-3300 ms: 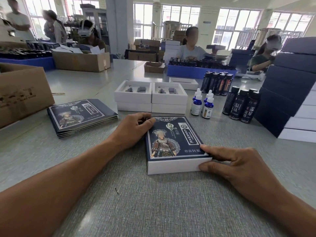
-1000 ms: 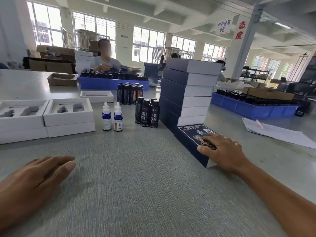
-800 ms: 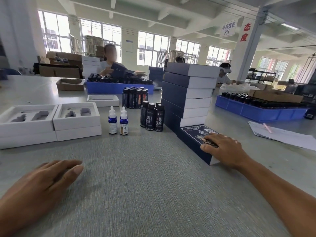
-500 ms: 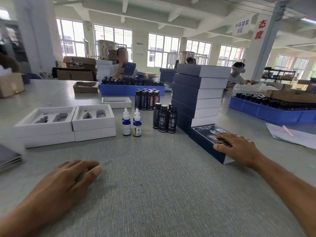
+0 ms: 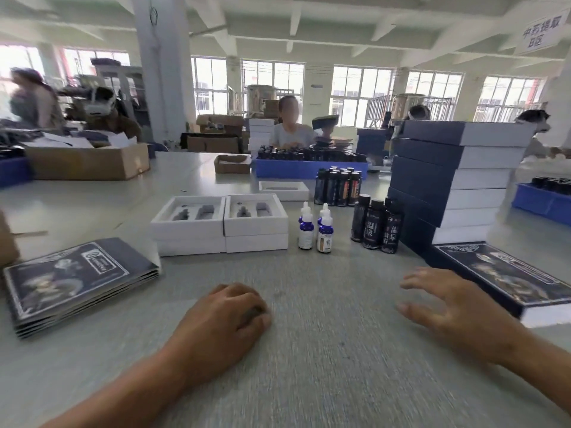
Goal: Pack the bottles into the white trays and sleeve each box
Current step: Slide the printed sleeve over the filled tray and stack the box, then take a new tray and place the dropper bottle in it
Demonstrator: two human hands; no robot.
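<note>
Between boxes now, by the look of it: one sleeved box (image 5: 506, 276) lies flat at the right, just in front of the stack of finished boxes (image 5: 457, 180), and neither hand holds anything. Left hand (image 5: 222, 322) rests on the table (image 5: 309, 366), fingers curled loosely under, gripping nothing. Right hand (image 5: 457, 307) hovers just left of the sleeved box, fingers spread wide and relaxed, apart from it.

Likely next: fetch a white tray. Two open trays (image 5: 222, 214) sit side by side on top of two more, centre of the table, cut-outs showing and unfilled. Best to draw the nearer top one straight toward the body by its side walls, without dragging its neighbour along.

Then bottles. Blue dropper bottles (image 5: 315, 230) stand just right of the trays; three dark bottles (image 5: 375, 223) stand further right, close against the stack. Worth taking each by the body, not the cap, and matching shape to cut-out; the recesses look different in outline. Care needed among the dark ones, packed close and easily toppled.

Flat sleeves (image 5: 77, 279) wait in a pile at the left, for last.
</note>
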